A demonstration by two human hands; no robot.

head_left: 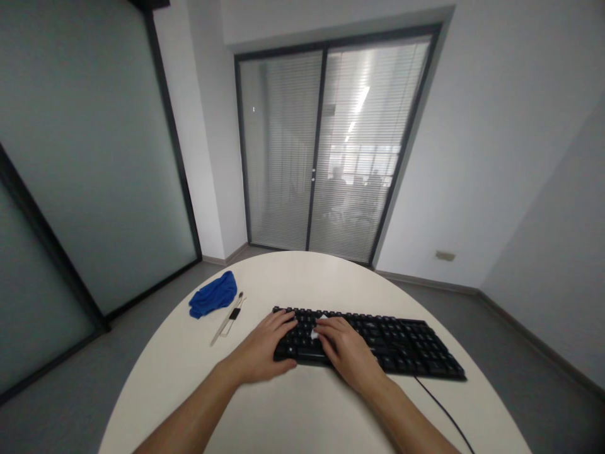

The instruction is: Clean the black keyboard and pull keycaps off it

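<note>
Keyboard [394,343] near right edge of table [283,416].

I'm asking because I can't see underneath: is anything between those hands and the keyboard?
Only a small white piece, held in the right hand, shows between that hand and the keyboard. Nothing visible blocks the left hand, which rests on the keyboard. The blue cloth lies off to the left.

The keyboard [411,343] and its cord [444,408] are black, the tissue [314,335] white, the cloth [213,294] plain blue, the table [265,416] cream, the floor [472,334] grey, and the blinds [283,157] finely striped.
</note>
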